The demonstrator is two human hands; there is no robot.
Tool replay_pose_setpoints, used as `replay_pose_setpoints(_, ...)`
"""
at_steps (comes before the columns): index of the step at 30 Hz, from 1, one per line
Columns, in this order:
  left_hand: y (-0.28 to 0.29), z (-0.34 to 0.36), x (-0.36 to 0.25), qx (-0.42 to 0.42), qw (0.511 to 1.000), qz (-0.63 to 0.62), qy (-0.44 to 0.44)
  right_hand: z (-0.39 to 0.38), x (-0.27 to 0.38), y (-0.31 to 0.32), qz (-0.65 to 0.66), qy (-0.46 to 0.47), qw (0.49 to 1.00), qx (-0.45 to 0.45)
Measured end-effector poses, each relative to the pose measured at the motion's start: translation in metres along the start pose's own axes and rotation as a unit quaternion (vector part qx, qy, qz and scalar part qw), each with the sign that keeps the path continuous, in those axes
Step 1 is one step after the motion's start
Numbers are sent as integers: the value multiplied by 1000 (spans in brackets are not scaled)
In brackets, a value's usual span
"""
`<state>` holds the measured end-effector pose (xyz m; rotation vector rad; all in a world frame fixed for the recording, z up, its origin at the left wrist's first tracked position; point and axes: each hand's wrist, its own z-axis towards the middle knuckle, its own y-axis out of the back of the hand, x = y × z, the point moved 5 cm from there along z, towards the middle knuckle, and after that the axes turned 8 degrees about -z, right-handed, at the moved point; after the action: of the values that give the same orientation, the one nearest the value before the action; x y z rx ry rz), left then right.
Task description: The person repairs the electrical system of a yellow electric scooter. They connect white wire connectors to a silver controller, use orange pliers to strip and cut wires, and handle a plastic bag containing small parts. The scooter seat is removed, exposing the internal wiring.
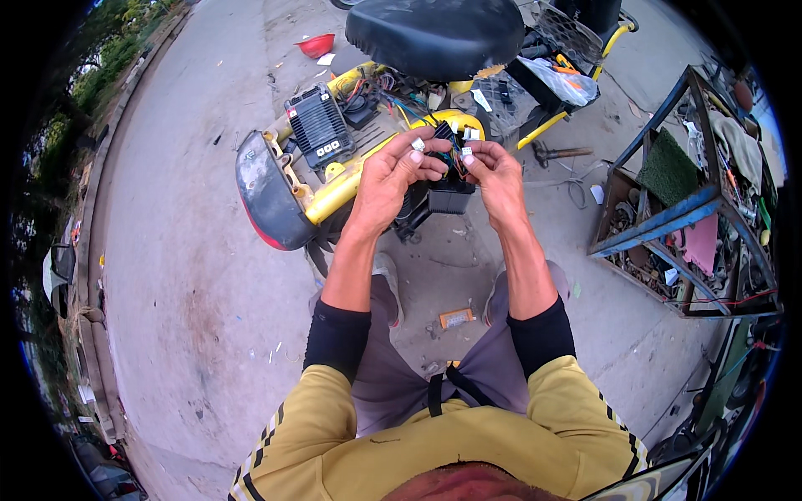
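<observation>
Yellow bodywork of an opened electric scooter [351,179] lies on the concrete ground [184,275] ahead of the person, its black seat [434,33] raised above the exposed wiring. Both hands are lifted together over the scooter's rear end. The left hand [391,171] pinches a small white plug connector [418,144] between thumb and fingertips, and the right hand [493,171] pinches another white connector [468,154] the same way. Between them hangs a bundle of coloured wires [451,150], just above a black box [447,199]. A finned black controller [319,127] sits on the scooter to the left. A blue metal rack [668,213] of parts stands to the right, a hammer [558,153] near it.
</observation>
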<state>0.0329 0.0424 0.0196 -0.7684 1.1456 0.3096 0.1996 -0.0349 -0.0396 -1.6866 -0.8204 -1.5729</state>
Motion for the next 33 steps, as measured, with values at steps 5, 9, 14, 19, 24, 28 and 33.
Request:
replay_pose_setpoints(5,1,0,-1,-2,1000,0,1,0,-2,-2,-23,-7,1000,5)
replay_pose_setpoints(9,1,1,3,-2,1000,-9,7,-3,3,-4,-20,-9,1000,-6)
replay_pose_setpoints(14,0,2,3,0,1000,-13,8,-3,5,-4,-29,-1,1000,-2)
replay_pose_setpoints(19,2,2,6,4,1000,6,22,-2,1,-3,-53,-4,998,16)
replay_pose_setpoints(24,-1,3,4,12,999,33,23,-3,2,-2,-48,0,999,18)
replay_pose_setpoints(28,-4,1,1,6,998,55,17,-5,6,-2,-58,9,998,5)
replay_pose_setpoints(33,2,3,7,-13,997,79,11,-2,-1,-7,-71,73,995,-17)
